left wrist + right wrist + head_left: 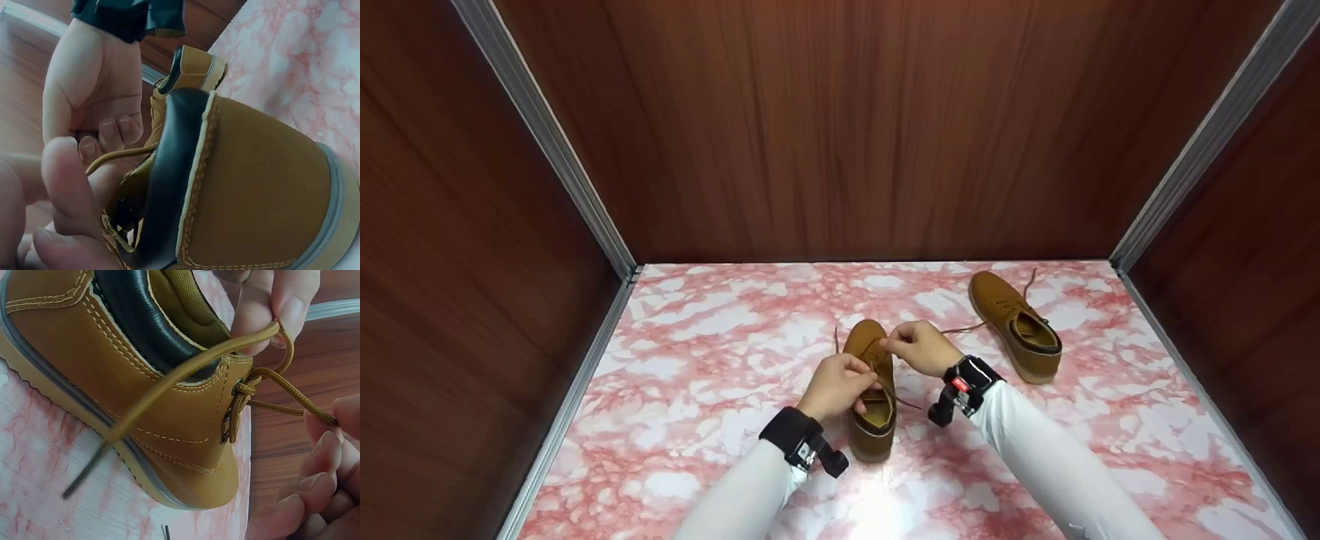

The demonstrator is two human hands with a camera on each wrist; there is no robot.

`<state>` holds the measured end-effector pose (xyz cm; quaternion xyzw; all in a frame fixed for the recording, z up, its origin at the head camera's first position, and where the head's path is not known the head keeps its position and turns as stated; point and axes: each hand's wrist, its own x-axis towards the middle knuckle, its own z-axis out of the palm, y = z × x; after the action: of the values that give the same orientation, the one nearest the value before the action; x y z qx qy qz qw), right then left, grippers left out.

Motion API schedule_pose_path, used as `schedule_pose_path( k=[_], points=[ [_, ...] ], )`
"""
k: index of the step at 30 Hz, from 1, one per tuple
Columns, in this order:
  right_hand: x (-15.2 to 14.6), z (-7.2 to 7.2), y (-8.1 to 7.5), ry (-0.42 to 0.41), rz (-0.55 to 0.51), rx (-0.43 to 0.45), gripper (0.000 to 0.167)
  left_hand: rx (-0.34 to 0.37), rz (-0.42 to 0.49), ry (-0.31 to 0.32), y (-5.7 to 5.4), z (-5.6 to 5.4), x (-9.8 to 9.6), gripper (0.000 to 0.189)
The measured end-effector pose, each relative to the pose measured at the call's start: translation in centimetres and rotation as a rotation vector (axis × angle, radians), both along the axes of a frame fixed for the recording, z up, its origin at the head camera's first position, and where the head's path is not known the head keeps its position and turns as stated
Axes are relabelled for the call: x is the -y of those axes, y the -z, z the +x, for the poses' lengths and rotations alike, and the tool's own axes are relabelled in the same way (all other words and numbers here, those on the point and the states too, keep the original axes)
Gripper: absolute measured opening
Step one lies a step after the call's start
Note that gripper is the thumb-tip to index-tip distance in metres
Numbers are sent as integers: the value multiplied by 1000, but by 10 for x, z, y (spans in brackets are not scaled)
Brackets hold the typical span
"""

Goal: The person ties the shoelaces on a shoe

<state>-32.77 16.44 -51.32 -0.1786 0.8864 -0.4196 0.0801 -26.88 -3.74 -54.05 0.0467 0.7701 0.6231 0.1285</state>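
A tan lace-up shoe point(871, 444) with a dark padded collar stands upright on the marbled surface, toe pointing away. My left hand point(838, 384) is above its opening and pinches one part of the brown shoelace point(185, 371), whose dark-tipped end hangs free past the shoe's side. By the eyelets, my right hand point(924, 349) pinches a loop of the same lace between thumb and finger. In the right wrist view the lace crosses itself in a knot point(246, 388) at the top eyelet. The left wrist view shows the heel closely, with the left fingers partly cut off.
The matching shoe point(997, 298) stands to the right, its laces loose on both sides. Pink-and-white marbled surface point(697, 390) lies under both shoes. Brown wood-grain panels point(840, 135) with grey metal edging point(547, 127) enclose the back and sides.
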Motion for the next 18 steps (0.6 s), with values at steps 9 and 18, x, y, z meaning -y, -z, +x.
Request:
schedule_pose_path(
  k=[9,18],
  points=[
    [-2,0,1,3,2,-1,33,-41,-94,11,1,-5,11,11],
    [0,-2,2,10,13,-4,34,-231,-175,-126,7,-21,21,6]
  ],
)
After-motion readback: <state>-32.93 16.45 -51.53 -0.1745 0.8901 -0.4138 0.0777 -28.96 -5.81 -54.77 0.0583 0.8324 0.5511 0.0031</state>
